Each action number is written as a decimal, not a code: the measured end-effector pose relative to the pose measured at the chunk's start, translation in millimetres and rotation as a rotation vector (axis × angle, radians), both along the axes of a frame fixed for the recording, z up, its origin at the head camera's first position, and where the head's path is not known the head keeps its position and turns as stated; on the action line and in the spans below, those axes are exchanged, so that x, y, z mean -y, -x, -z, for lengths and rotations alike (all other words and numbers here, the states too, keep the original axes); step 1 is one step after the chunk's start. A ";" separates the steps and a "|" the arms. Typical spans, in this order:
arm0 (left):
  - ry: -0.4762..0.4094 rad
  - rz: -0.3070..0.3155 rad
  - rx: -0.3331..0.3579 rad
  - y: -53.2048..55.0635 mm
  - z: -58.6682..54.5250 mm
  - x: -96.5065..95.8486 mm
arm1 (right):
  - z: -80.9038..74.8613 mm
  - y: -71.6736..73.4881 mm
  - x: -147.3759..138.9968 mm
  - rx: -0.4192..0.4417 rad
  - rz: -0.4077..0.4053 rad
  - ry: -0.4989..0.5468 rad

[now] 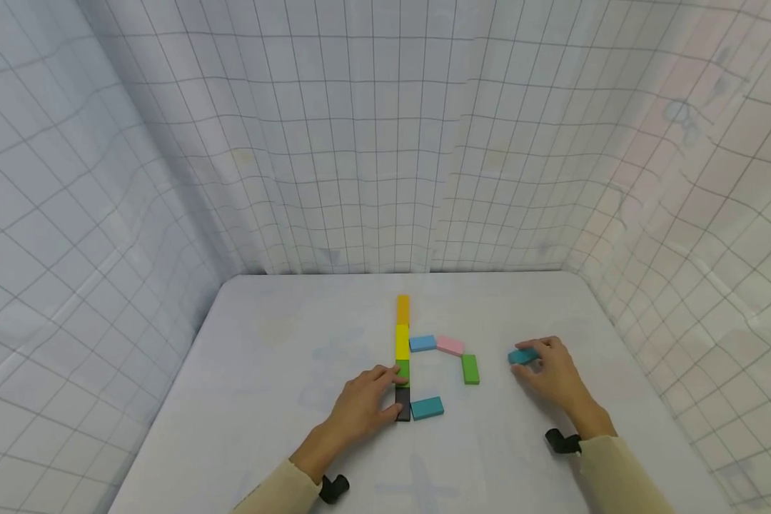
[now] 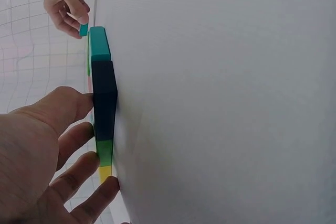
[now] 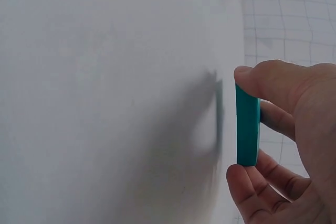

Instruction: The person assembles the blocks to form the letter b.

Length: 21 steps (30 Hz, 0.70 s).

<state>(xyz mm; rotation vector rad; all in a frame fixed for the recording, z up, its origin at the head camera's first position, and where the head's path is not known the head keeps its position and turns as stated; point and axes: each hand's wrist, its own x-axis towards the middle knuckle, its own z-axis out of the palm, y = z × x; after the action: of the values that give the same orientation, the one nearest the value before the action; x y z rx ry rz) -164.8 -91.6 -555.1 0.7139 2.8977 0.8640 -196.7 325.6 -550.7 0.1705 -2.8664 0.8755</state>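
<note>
My right hand (image 1: 555,375) pinches a teal block (image 1: 520,356) by its ends between thumb and fingers; in the right wrist view that block (image 3: 247,127) is held above the table, its shadow beside it. My left hand (image 1: 363,401) rests with fingers spread along a straight column of blocks, touching the black block (image 1: 403,397) and a green block (image 1: 402,366). Above them in the column are a yellow block (image 1: 402,343) and an orange block (image 1: 402,309). Another teal block (image 1: 427,407) lies against the black one's right side.
From the yellow block, a blue block (image 1: 422,343) and a pink block (image 1: 450,345) run rightward to a second green block (image 1: 470,370), which lies lengthwise. White grid-patterned cloth (image 1: 385,143) hangs around the back and sides of the white table (image 1: 283,343).
</note>
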 end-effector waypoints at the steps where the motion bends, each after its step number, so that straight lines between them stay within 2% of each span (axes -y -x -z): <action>1: -0.001 0.001 -0.002 -0.1 -0.2 -0.4 | -0.8 -0.7 1.6 -0.004 -0.003 0.002; 14: -0.018 -0.002 0.013 -1.7 -4.8 -1.2 | -7.6 -8.4 19.0 -0.086 -0.051 -0.007; 21: -0.014 -0.001 0.010 -0.2 -2.1 -1.1 | -8.0 -13.5 27.9 -0.096 -0.079 -0.030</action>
<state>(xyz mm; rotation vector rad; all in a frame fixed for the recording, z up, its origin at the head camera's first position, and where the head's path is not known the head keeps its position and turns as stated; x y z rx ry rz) -164.6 -90.6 -553.0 0.7074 2.8857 0.8864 -183.2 297.7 -542.7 0.3223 -2.8017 0.8149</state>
